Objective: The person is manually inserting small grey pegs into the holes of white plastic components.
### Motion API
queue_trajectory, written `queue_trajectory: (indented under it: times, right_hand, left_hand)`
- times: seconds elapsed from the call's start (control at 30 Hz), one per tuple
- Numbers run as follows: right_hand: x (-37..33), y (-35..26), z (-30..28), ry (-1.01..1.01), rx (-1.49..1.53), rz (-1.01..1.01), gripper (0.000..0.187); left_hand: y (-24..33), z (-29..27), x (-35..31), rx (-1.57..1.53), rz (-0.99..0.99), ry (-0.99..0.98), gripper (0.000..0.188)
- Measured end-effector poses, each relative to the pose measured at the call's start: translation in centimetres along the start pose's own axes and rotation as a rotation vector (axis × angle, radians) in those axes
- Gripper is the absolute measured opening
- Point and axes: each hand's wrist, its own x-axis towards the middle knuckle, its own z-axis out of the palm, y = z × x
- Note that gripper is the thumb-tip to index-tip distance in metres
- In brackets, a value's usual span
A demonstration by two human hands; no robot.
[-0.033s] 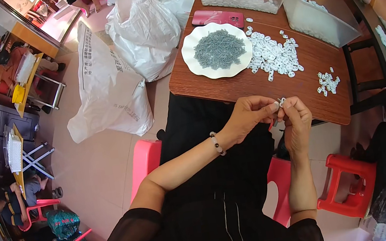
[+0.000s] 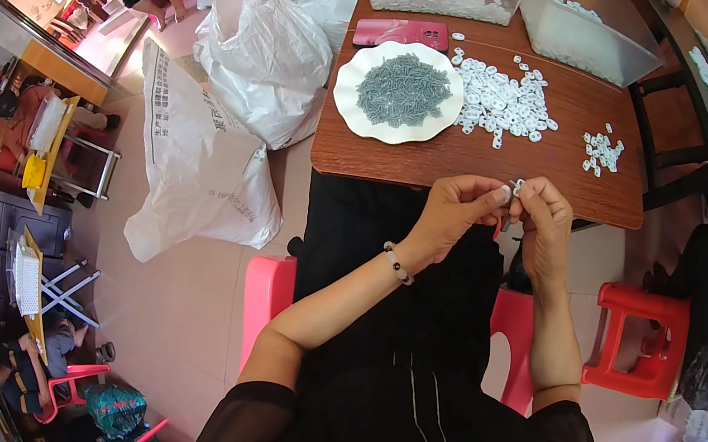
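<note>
My left hand [image 2: 460,216] and my right hand [image 2: 544,225] meet just over the near edge of the brown table [image 2: 382,162]. Both are closed in a pinch around a small white plastic piece [image 2: 516,187] between the fingertips; its exact form is too small to tell. Something red [image 2: 497,228] shows under the fingers, mostly hidden. Ahead of my hands stands a scalloped white plate [image 2: 352,113] heaped with short grey pins [image 2: 408,89]. Right of it lie many loose white oval pieces with two holes [image 2: 501,103]. A smaller pile of similar white pieces [image 2: 603,151] sits farther right.
Two clear bins [image 2: 565,38] with white pieces stand at the table's back, near a pink phone [image 2: 401,32]. White sacks [image 2: 204,166] fill the floor to the left. A red stool [image 2: 608,357] is at the right; another person [image 2: 24,371] sits far left.
</note>
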Motion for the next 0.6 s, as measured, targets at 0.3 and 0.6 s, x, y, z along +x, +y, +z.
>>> queue_trajectory:
  times: [0.3, 0.6]
  right_hand:
    - [0.2, 0.3, 0.6, 0.021, -0.144, -0.005, 0.013]
    - [-0.3, 0.0, 0.4, -0.033, -0.102, -0.005, 0.006]
  left_hand:
    - [1.2, -1.9, -0.6, -0.121, -0.137, 0.141, 0.025]
    - [0.8, -2.7, -0.4, -0.226, -0.222, 0.052, 0.024]
